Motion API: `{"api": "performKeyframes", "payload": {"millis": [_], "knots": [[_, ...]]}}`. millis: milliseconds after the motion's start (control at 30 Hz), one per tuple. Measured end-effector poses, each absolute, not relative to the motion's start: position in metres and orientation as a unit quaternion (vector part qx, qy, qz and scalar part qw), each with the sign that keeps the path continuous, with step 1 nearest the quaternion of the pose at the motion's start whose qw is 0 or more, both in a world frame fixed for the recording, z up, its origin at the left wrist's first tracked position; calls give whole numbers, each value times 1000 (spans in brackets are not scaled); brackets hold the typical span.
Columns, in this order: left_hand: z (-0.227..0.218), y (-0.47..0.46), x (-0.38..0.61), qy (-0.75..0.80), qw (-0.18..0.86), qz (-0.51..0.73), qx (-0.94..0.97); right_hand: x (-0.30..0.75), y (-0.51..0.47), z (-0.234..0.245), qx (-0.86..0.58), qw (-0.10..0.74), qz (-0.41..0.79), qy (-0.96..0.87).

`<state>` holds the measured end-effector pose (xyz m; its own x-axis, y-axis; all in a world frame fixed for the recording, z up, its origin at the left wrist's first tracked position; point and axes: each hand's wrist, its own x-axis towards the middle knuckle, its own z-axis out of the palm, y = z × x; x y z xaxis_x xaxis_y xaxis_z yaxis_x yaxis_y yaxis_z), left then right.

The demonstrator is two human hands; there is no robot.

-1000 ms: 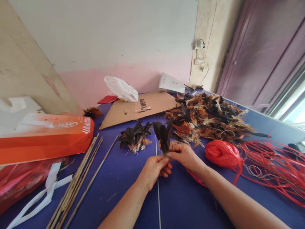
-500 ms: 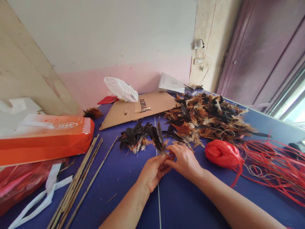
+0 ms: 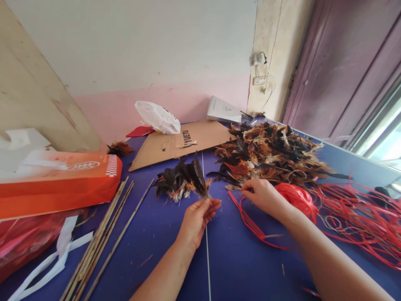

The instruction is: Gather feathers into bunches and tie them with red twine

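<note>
My left hand (image 3: pixel 197 219) pinches a small bunch of dark feathers (image 3: pixel 199 177) by the quills, fanned upward over the blue table (image 3: pixel 175 255). Just left of it lies a small heap of dark feathers (image 3: pixel 173 183). My right hand (image 3: pixel 262 196) has its fingers closed at the near edge of the big brown and black feather pile (image 3: pixel 272 152), pinching something I cannot make out. A red string (image 3: pixel 250 221) trails under that hand to the red string ball (image 3: pixel 297 196).
Thin bamboo sticks (image 3: pixel 103 240) lie at left beside an orange box (image 3: pixel 59 179). Flat cardboard (image 3: pixel 178 142), a white plastic bag (image 3: pixel 158 117) and a white box (image 3: pixel 222 109) sit at the back. Loose red string (image 3: pixel 360 217) spreads at right.
My hands have parted. The right hand left the held bunch and moved right to the feather pile's edge. The left hand keeps the bunch, shifted slightly left.
</note>
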<state>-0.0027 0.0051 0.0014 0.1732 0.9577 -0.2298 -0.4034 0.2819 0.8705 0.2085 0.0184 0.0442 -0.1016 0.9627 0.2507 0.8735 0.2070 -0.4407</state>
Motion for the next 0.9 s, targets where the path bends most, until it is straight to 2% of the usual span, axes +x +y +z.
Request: {"api": "performKeyframes", "payload": {"millis": [133,300,500,633,700,800,900], "knots": [[2,3,-2,412,687,491,341,208,16,37,-639,128,64,-756],[3,2,-2,419,684,490,342,202,19,22,-657,55,5,-752],[3,2,-2,411,688,484,351,206,18,30,-605,102,45,-789],[2,2,-2,414,687,486,346,209,13,37,-586,54,90,-803],[2,2,-2,417,686,487,345,204,12,36,-603,61,65,-793],[3,2,-1,417,686,486,346,191,12,32,-631,123,-3,-766],[3,2,-1,423,684,488,340,181,14,23,-657,120,-21,-744]]}}
